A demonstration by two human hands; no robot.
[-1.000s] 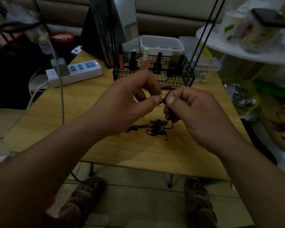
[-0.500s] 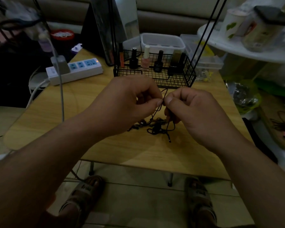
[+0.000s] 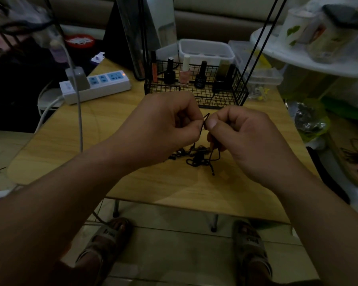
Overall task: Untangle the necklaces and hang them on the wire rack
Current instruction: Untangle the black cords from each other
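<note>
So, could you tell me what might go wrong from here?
1. The left hand and right hand pinch the same short loop of black cord; pulling apart could tighten the tangle lying on the table below.
2. Dim light and thin dark strands: the wrong strand may get pulled.
3. The wire rack holding nail polish bottles stands just behind the hands; a sudden tug could knock it.

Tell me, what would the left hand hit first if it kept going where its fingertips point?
Probably the right hand: the left hand points straight at it, with only the pinched black necklace cord between.
</note>
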